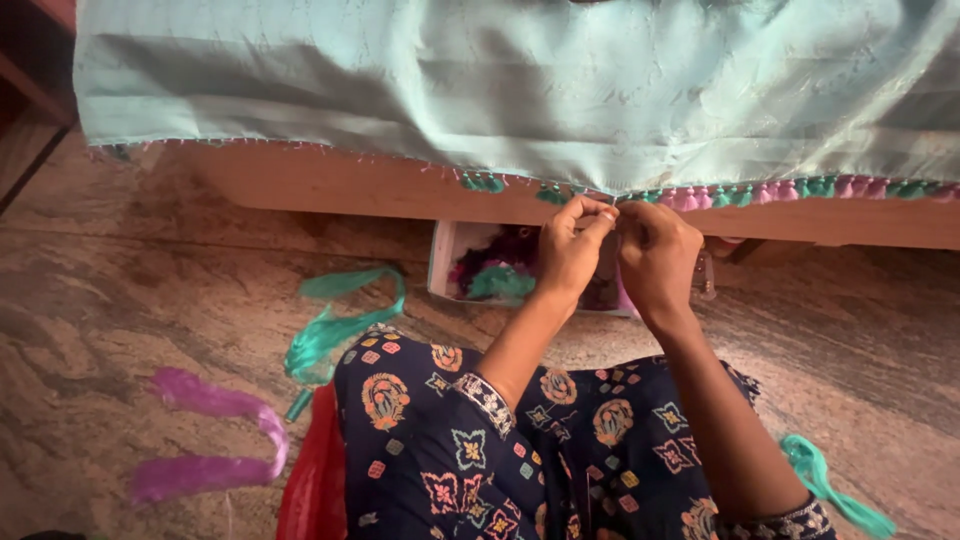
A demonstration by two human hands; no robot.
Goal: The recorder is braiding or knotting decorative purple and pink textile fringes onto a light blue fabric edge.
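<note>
A pale turquoise cloth [520,90] hangs over a wooden bed edge [330,185]. Green and pink tassels [790,190] line its lower hem. My left hand [572,245] and my right hand [655,250] meet at the hem, fingers pinched together on the cloth's edge where the tassel row ends. What sits between the fingertips is too small to see. My dark floral-print sleeves and lap [520,440] fill the bottom of the view.
A white box [450,262] with purple and green thread bundles stands under the bed behind my hands. Green thread skeins [335,325] and a purple skein [215,435] lie on the stone floor at left, another green skein [835,485] at right. Red plastic [312,480] lies by my knee.
</note>
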